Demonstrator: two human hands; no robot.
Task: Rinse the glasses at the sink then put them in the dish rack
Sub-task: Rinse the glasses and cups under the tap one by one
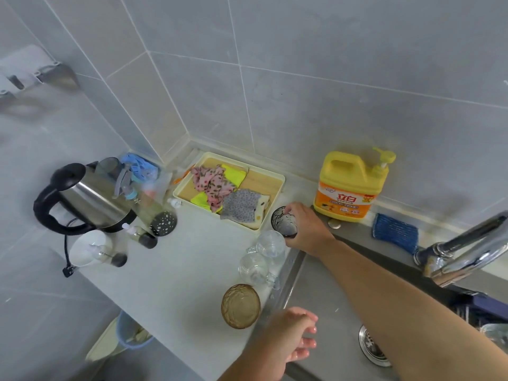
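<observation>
The right hand [308,229] curls its fingers [291,210] round the dark smoky glass tumbler [284,222] on the pale table [178,270] beside the steel sink [330,298]; the left hand [297,334] hangs loose and empty. Danger: a careless lift could clip the two clear glass mugs [268,244] just beside it, or wet glass could slip. The yellow detergent jug [351,185] reads 立白 on its orange label, the smaller print too blurred to read.

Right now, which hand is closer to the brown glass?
Left. The left hand hovers just beside the brown glass, over the sink, not touching. The right hand is farther back, gripping the dark glass.
</observation>
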